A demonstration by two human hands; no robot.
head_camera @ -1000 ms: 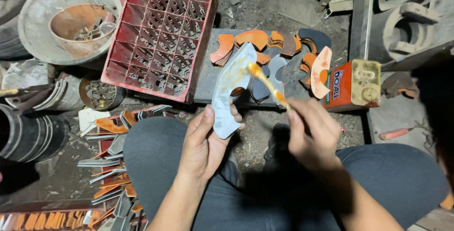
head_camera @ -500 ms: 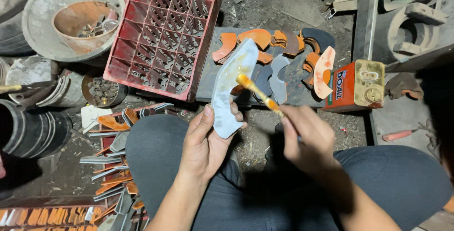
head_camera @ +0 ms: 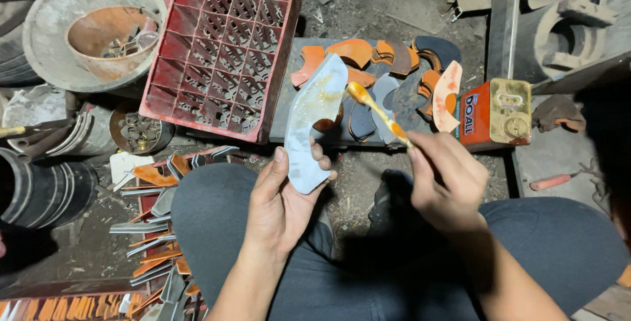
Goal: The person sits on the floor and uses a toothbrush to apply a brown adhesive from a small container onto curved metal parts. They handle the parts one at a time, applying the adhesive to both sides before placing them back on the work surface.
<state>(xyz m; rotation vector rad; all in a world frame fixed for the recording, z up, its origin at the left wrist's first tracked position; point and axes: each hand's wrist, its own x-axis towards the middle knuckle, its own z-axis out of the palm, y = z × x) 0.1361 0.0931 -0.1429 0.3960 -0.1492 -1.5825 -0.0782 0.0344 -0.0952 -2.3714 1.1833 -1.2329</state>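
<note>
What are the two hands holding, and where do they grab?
Left hand grips the curved grey piece by its lower end; right hand holds the brush by its handle.

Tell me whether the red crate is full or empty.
Nearly empty: the red crate shows bare dividers in most cells, with only some dark bits low in a few.

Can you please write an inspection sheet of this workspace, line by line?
Surface: dark board on a dirty floor, carrying curved orange and dark cut pieces.
Job's things: pale curved piece with a glossy smear; brush with an orange-coated tip.
Clutter: red crate, round basin, orange tin, metal strips.
Hands: left hand holds the pale piece; right hand holds the brush.
Cables: nothing seen.
Surroundings: metal parts at the upper right.
</note>
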